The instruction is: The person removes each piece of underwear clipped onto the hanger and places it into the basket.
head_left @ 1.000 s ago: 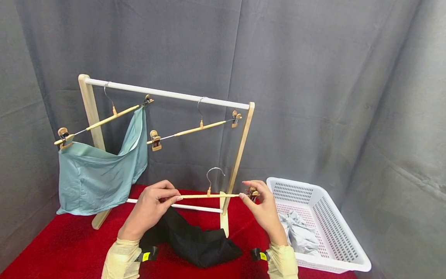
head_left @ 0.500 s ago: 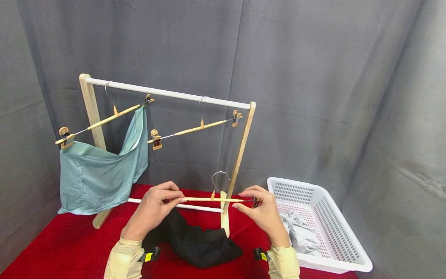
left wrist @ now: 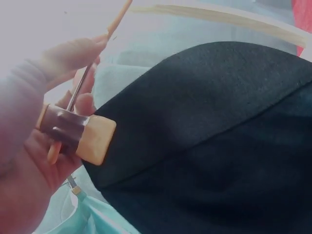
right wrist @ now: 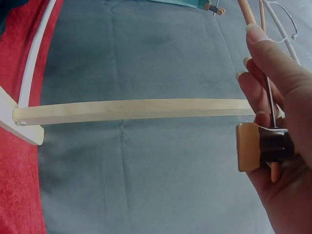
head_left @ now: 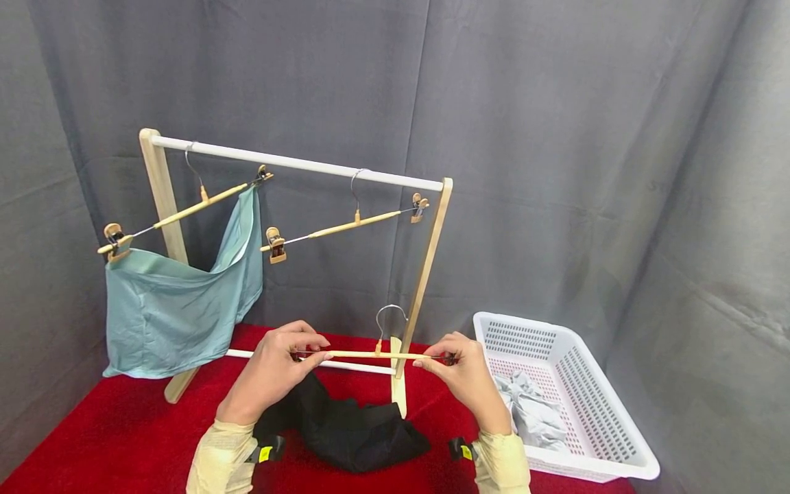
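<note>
My left hand [head_left: 278, 367] pinches the left part of a wooden clip hanger [head_left: 354, 354] between thumb and fingertips. My right hand [head_left: 459, 367] pinches the same bar toward its other end, and the metal hook stands up between them. Inside my left palm is the hanger's left clip [left wrist: 97, 139], right at the corner of a black garment [left wrist: 204, 126]. From there the garment droops to the red cloth in the head view. By my right palm, the right clip [right wrist: 248, 146] has no cloth in it.
Behind my hands stands a rack with a white rail [head_left: 296, 163]. Teal shorts [head_left: 179, 312] hang there from one clip hanger, beside a bare hanger [head_left: 354, 224]. At the right, a white basket [head_left: 592, 384] holds a crumpled grey garment [head_left: 537, 418].
The hanger and both hands have shifted slightly right, and the bar sits a little lower. My right fingertips, spread around the bar half a second ago, now close on it.
</note>
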Demonstrator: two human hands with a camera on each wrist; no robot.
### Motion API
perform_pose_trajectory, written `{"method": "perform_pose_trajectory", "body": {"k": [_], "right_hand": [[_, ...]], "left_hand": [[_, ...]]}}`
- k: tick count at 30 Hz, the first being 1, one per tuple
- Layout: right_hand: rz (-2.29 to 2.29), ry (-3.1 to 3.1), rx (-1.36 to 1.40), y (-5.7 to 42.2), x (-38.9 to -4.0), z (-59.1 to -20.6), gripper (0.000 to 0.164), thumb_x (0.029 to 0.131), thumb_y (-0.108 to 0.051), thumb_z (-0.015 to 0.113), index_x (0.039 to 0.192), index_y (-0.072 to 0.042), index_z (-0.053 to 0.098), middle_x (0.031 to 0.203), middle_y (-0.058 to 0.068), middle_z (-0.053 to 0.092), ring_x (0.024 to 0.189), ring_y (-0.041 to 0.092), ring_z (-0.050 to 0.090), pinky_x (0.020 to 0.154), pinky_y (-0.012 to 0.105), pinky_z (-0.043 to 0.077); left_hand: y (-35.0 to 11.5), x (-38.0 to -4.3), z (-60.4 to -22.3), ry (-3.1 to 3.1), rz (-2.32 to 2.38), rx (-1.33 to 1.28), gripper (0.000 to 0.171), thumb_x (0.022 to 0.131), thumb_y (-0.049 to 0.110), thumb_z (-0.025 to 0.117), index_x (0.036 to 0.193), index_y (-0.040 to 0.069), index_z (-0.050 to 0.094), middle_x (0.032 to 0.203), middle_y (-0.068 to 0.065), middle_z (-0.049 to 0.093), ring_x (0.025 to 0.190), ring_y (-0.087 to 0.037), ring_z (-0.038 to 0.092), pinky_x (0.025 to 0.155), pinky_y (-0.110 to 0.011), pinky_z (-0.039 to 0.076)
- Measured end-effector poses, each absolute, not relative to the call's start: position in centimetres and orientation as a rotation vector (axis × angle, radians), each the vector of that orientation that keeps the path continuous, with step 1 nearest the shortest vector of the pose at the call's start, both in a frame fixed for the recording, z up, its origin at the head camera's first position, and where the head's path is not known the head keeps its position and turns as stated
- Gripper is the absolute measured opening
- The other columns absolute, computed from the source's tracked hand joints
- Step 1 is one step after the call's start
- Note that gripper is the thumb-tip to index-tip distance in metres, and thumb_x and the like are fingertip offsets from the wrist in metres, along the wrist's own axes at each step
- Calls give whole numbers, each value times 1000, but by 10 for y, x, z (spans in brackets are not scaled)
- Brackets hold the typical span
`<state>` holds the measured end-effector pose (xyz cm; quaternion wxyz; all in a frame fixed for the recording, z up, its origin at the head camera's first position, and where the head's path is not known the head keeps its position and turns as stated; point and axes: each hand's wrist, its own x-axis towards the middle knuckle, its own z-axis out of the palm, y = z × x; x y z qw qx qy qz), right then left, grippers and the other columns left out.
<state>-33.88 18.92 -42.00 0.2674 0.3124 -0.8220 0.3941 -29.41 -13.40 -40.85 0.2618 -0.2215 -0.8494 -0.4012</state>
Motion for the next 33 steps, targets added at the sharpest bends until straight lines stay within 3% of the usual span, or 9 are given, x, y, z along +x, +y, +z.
{"method": "perform_pose_trajectory", "body": {"k": [12, 18, 33], "right_hand": [[1005, -2064, 864, 197, -342, -418, 13, 66, -30, 79, 73, -28, 68, 67, -15, 57, 61, 8, 41, 51, 23, 36], [994, -2030, 869, 189, -319, -395, 16, 61, -10, 81, 70, -13, 68, 64, -2, 58, 58, 20, 42, 50, 25, 35], [990, -2018, 882, 192, -321, -397, 15, 62, -9, 81, 71, -12, 69, 64, -1, 58, 58, 24, 43, 52, 22, 33]], "left_hand": [[-147, -293, -408, -2224, -1179, -522, 48, 73, 51, 69, 112, 23, 61, 105, 8, 60, 86, -6, 56, 76, -34, 51], [-152, -293, -408, -2307, -1207, -497, 49, 72, 54, 68, 110, 23, 62, 106, 7, 61, 87, -10, 56, 78, -39, 50], [-153, -298, -413, -2337, -1204, -513, 45, 73, 46, 70, 109, 20, 65, 102, 7, 64, 89, -11, 58, 78, -39, 51]]}}
